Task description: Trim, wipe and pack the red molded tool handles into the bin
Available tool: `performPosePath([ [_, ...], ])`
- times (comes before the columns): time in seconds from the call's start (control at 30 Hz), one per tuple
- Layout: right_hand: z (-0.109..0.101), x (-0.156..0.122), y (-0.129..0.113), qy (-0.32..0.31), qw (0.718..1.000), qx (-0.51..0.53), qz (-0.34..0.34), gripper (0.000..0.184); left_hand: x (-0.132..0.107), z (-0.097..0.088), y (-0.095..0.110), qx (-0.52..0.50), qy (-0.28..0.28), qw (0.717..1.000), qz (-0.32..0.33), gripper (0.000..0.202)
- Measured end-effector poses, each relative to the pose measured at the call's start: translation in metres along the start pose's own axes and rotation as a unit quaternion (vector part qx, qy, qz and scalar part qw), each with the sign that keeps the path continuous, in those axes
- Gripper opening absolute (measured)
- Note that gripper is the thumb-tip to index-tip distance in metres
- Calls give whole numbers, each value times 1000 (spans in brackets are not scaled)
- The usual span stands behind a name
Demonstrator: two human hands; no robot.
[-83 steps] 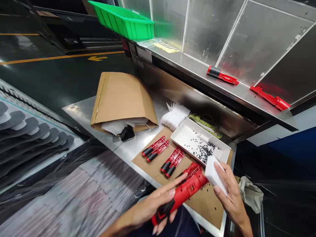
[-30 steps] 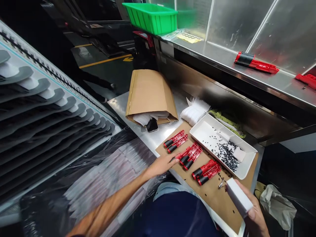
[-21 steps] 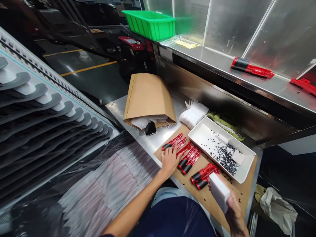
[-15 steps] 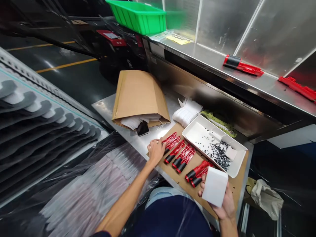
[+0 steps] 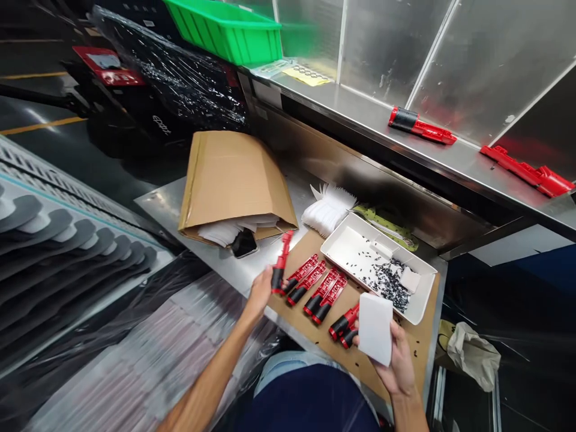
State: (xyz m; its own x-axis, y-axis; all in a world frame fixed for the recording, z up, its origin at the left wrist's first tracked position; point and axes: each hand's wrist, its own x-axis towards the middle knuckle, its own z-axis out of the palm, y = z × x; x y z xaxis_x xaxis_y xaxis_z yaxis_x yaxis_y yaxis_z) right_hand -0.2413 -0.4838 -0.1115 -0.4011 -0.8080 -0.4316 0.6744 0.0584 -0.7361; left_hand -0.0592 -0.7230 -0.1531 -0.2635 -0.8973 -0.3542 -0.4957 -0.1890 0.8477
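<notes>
Gripped in my left hand is a red plastic housing half with a black end, raised at the left edge of the cardboard sheet. My right hand holds a white rectangular block, perhaps a stack of paper; its exact kind is unclear. Several similar red and black housing halves lie in a row on the sheet between my hands. The white block partly hides the rightmost ones. Behind them stands a white tray with many small black pieces and a small white block.
A cardboard box with white sheets inside lies at the back left, a phone at its opening. Fanned white papers sit beside the tray. The metal shelf above carries a green bin and red housings. Plastic-wrapped stacks stand left.
My left hand has lifted one red housing half off the left end of the row and moved it toward me. The right hand still holds the white block. The view has shifted.
</notes>
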Motion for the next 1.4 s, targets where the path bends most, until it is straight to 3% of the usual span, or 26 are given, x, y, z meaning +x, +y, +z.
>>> performPosePath([
  [0.07,2,0,1,60,980,-157,-107,54,-30,10,12,-79,-74,994,-20,64],
  [0.13,6,3,-2,91,925,-302,-212,54,-61,24,23,-153,-152,975,-50,64],
  [0.2,11,11,-10,99,863,-403,-289,53,-86,38,32,-289,-273,909,-124,61],
  [0.3,15,30,-30,115,772,-498,-378,47,-110,53,42,-444,-413,760,-232,54],
  [0.37,16,40,-43,141,714,-533,-432,44,-116,56,49,-467,-456,712,-258,51],
  [0.47,20,39,-48,184,651,-550,-490,41,-118,55,58,-490,-510,648,-283,48],
  [0.53,24,27,-43,160,620,-578,-506,41,-117,53,62,-505,-518,624,-295,47],
  [0.6,27,14,-39,87,589,-619,-512,44,-116,51,65,-503,-501,638,-298,46],
  [0.67,27,6,-43,56,568,-643,-511,45,-117,51,67,-473,-488,671,-296,51],
  [0.77,24,6,-56,149,566,-621,-521,47,-121,53,69,-412,-494,713,-278,63],
  [0.83,25,5,-59,164,566,-617,-521,48,-124,56,70,-399,-478,740,-252,62],
  [0.97,28,-3,-50,52,554,-661,-503,48,-129,59,75,-391,-413,790,-230,57],
  [1.1,27,-4,-44,150,566,-632,-507,45,-131,62,81,-377,-404,806,-212,49],
  [1.27,31,-3,-37,81,576,-636,-507,46,-132,65,83,-380,-365,828,-190,55],
  [1.4,30,2,-38,167,601,-597,-505,44,-133,66,85,-372,-375,832,-171,62],
])
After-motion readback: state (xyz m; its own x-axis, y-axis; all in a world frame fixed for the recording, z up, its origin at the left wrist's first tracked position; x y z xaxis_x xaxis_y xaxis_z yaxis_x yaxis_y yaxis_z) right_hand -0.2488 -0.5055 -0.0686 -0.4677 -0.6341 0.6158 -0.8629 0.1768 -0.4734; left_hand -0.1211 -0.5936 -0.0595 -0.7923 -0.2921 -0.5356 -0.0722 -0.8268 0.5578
